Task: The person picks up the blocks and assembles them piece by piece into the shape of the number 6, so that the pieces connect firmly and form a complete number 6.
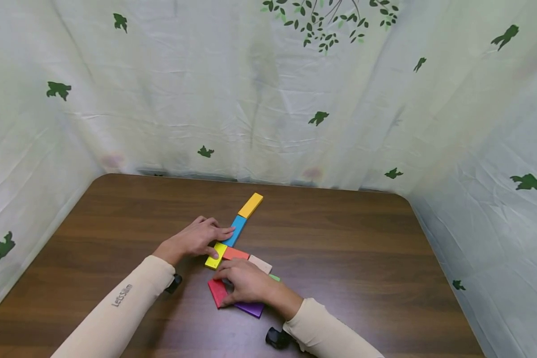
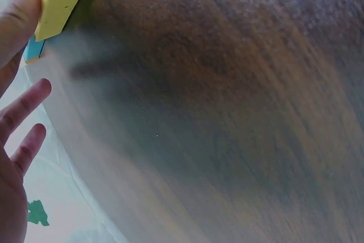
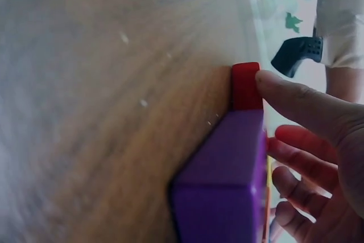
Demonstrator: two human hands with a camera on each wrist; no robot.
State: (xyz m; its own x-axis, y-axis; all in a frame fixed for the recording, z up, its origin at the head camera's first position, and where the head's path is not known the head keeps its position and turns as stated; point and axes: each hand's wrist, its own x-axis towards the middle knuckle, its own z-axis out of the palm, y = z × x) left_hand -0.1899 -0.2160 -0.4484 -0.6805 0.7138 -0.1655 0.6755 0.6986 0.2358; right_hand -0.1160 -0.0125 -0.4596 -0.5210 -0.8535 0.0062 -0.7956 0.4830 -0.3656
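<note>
My left hand (image 1: pixel 194 241) lies over the upper part of a bent row of flat coloured blocks. Its thumb rests on the bright yellow block (image 1: pixel 214 261) and a finger reaches over the blue block (image 1: pixel 238 226), the other fingers spread. My right hand (image 1: pixel 248 281) pinches the red block (image 1: pixel 216 293) between thumb and fingers, at its two ends. In the right wrist view, the red block's end meets the purple block (image 3: pixel 219 157). Under and beside the right hand are an orange-red block (image 1: pixel 235 253), a pale pink block (image 1: pixel 260 263) and a green block (image 1: pixel 275 277), partly hidden.
An orange-yellow block (image 1: pixel 250 205) continues the row beyond the blue one. All lie on a brown wooden table (image 1: pixel 362 258). A white curtain (image 1: pixel 183 99) with green leaf and bird prints hangs around the table's back and sides.
</note>
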